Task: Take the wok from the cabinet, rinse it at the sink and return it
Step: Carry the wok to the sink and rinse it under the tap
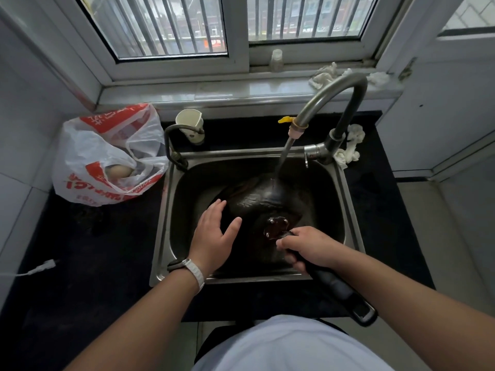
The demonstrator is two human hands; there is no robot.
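We look down into a steel sink (164,226) set in a dark countertop (93,250) under a barred window. The wok (257,199) lies upside down inside the sink, its dark rounded underside facing up and wet. A stream of water (284,153) falls from the curved metal faucet (345,84) onto the far side of the wok. Our right hand (308,247) has its fingers curled round the black handle (337,287), close to where rivets join it to the wok; the handle's free end reaches back over the sink's near rim. Our left hand (214,234), with a white wristband (192,269), is palm down with fingers spread at the wok's left side; we cannot tell whether it touches the metal. On the counter left of the sink sits a white and red plastic bag (107,156), and a paper cup (188,124) stands behind the sink's far left corner. A crumpled white cloth (351,145) lies at the faucet's base.
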